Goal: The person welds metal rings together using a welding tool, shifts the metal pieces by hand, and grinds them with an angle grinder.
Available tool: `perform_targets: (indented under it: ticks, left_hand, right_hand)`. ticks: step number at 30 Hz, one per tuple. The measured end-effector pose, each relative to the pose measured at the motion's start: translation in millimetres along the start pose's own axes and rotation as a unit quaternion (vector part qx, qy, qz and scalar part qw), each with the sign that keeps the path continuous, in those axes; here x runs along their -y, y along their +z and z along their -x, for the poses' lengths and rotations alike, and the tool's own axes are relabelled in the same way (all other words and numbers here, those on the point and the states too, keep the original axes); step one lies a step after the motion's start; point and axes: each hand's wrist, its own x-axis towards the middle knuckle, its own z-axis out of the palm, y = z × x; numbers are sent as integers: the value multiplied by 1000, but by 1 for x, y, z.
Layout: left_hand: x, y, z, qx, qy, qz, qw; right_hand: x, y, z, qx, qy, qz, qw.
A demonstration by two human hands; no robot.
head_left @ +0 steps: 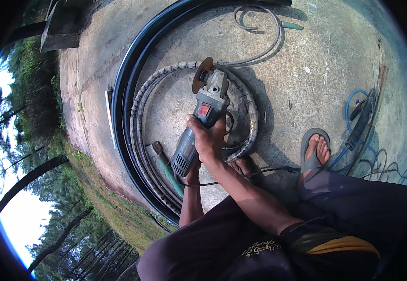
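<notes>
My right hand (208, 139) is wrapped round the dark body of an angle grinder (196, 126), its thumb across the top near a red patch. The grinder's brown cutting disc (202, 76) points away from me, above a coil of banded, hose-like tubing (140, 105) on the concrete. My left hand (193, 172) reaches up behind the grinder's rear end; its fingers are hidden, so its hold does not show. A black power cord (213, 182) leads off right from the grinder. Left of its rear lies a tool with a green handle (168, 174) and a metal end.
Thick black tubing (119, 93) curves around the coil. A grey cable (277, 40) and a green-handled piece (292, 25) lie at the back. My sandalled foot (317, 150) stands to the right, near a blue cord (348, 112) and a stick (377, 93). Grass (105, 201) borders the concrete.
</notes>
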Motion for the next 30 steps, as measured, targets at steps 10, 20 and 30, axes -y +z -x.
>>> perform_targets:
  ticks: [10,20,30]
  left_hand:
    - [10,-6,5,-8,7,-10,1000]
    - [7,-4,-10,-70,68,-118,988]
    - [33,-16,7,-6,105,-86,991]
  right_hand:
    - [-3,-4,0,18,3,18,1000]
    - [-13,-8,-1,18,50,3,999]
    - [-19,-2,3,24,33,-36,999]
